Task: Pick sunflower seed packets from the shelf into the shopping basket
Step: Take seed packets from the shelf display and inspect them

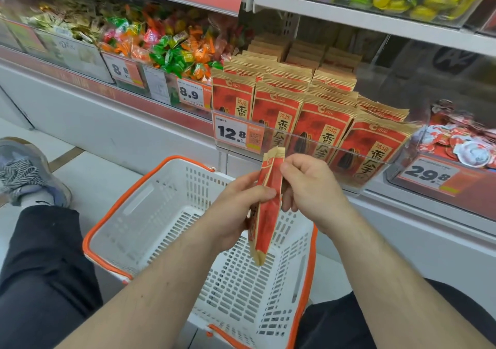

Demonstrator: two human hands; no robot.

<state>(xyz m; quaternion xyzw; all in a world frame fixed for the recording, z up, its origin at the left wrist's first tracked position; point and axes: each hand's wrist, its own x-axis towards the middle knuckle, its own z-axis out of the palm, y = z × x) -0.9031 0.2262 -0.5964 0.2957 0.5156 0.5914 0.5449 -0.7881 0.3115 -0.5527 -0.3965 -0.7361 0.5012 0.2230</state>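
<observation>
Packets point(267, 201) in both hands, above basket point(150, 209)

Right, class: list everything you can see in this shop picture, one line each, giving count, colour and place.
held seed packets: apparently two, red and tan, above the basket
shelf seed packets: many, red and tan, in rows behind a clear front
shopping basket: one, white with orange rim, on the floor
wrapped sweets: many, mixed colours, bin upper left
price tags: four, orange and white, shelf fronts
shoe: one, grey, far left
left hand: grips the packets
right hand: pinches their top
</observation>
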